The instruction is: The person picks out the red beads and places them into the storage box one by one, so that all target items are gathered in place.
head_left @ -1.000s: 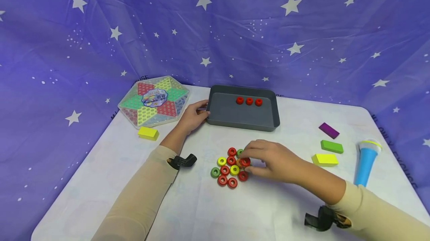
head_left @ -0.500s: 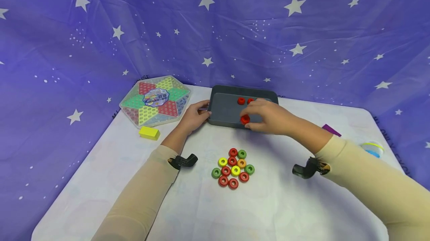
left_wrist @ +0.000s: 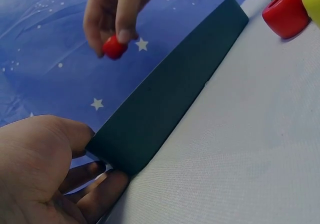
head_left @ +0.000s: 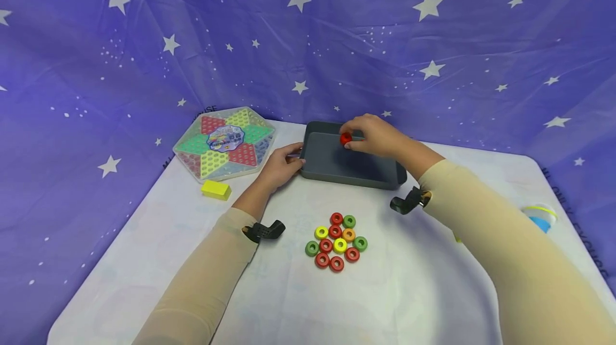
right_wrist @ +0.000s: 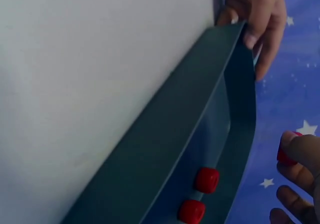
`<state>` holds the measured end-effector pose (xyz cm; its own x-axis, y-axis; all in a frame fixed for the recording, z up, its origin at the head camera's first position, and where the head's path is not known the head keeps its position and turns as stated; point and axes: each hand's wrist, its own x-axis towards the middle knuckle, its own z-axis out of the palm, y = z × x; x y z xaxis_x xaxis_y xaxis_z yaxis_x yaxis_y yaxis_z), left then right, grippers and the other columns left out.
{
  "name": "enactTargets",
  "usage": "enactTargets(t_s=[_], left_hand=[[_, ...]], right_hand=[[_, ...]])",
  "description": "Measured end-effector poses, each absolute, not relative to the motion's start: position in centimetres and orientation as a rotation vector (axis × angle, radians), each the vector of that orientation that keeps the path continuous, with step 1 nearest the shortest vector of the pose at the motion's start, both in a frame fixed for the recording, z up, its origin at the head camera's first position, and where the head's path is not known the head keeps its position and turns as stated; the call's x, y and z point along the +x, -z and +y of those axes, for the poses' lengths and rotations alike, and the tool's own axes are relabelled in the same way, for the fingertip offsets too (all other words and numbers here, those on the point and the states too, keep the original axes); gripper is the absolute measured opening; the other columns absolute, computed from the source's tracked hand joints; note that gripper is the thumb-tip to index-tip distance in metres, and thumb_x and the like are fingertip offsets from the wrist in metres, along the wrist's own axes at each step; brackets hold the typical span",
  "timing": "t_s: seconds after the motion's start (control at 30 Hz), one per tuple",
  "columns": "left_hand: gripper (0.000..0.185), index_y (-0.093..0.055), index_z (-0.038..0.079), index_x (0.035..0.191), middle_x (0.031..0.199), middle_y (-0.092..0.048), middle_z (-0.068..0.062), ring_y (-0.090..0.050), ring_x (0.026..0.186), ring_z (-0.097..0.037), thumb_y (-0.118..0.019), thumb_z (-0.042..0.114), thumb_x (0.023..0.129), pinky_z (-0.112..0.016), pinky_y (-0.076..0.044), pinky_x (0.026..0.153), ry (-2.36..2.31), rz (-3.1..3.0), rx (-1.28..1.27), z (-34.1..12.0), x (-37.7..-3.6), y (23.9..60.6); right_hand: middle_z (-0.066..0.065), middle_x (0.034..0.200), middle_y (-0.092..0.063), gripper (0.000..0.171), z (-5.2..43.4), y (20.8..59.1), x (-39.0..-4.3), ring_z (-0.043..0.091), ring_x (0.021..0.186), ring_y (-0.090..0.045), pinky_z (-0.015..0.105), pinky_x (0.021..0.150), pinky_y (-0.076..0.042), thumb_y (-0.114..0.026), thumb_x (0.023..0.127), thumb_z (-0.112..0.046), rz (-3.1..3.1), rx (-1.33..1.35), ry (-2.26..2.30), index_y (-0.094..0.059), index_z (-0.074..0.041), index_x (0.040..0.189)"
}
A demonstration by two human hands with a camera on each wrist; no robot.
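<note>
My right hand (head_left: 375, 133) pinches a red ring-shaped bead (head_left: 345, 138) between thumb and fingertips, over the back part of the dark grey tray (head_left: 327, 166). In the left wrist view this bead (left_wrist: 114, 48) appears above the tray wall. My left hand (head_left: 279, 167) holds the tray's left end, with fingers at its rim and corner. Two red beads (right_wrist: 206, 180) lie inside the tray in the right wrist view; in the head view my right hand hides them. In front of the tray lies a cluster of red, yellow, green and orange beads (head_left: 340, 245).
A hexagonal Chinese checkers box (head_left: 225, 139) lies left of the tray, with a yellow block (head_left: 216, 190) before it. At the right, a toy microphone (head_left: 540, 216) is partly hidden by my right sleeve (head_left: 491, 238). A starry purple cloth (head_left: 250, 77) hangs behind the white table.
My right hand has taken a red bead from the cluster and carried it forward over the tray, where it now covers the beads inside. My left hand has stayed at the tray's left end.
</note>
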<state>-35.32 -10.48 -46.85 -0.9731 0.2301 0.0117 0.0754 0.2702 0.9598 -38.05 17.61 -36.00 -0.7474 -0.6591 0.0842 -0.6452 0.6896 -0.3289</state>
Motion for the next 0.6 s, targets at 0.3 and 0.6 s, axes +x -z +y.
enactTargets(t_s=[0.3,0.6], left_hand=[[0.055,-0.049,0.012,0.151,0.145,-0.055,-0.013,-0.064,0.113,-0.024,-0.064,0.011,0.098,-0.032,-0.06,0.083,-1.777,2.42,0.289,-10.4,-35.4,46.7],[0.055,-0.049,0.011,0.151,0.145,-0.056,-0.012,-0.064,0.113,-0.024,-0.064,0.012,0.098,-0.032,-0.06,0.084,-1.774,2.415,0.282,-10.5,-35.5,47.0]], right_hand=[[0.009,0.124,-0.069,0.042,16.3,36.5,-41.2,0.029,0.121,-0.058,0.051,0.107,-0.045,-0.074,0.094,-0.026,2.843,-0.914,0.549,-0.067,-0.009,0.132],[0.012,0.129,-0.067,0.043,15.2,37.8,-43.1,0.03,0.122,-0.059,0.051,0.107,-0.046,-0.073,0.095,-0.023,2.802,-0.854,0.518,-0.065,-0.01,0.135]])
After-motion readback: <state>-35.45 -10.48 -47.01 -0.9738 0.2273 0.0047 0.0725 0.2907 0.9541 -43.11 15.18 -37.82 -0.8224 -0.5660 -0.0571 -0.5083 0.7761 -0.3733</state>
